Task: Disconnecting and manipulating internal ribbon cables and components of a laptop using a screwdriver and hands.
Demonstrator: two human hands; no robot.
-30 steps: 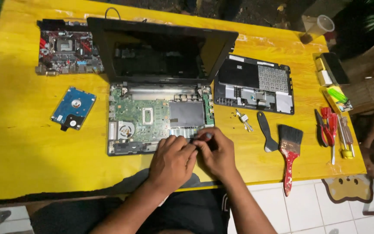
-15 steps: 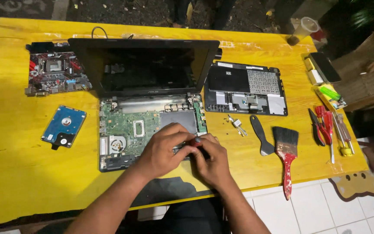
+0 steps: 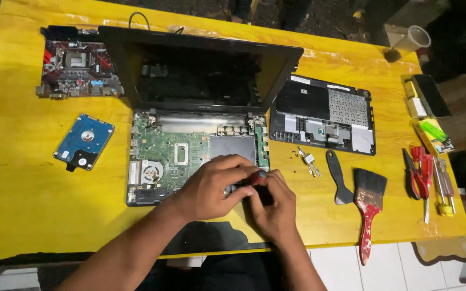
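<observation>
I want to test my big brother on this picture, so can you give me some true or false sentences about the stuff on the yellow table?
1. The laptop lies opened up, green board showing. True.
2. The blue hard drive sits right of the laptop. False: it lies to its left.
3. Both hands, left hand and right hand, are at the laptop's front right corner. True.
4. The paintbrush has a blue handle. False: its handle is red.
5. The keyboard cover lies right of the laptop. True.
</observation>
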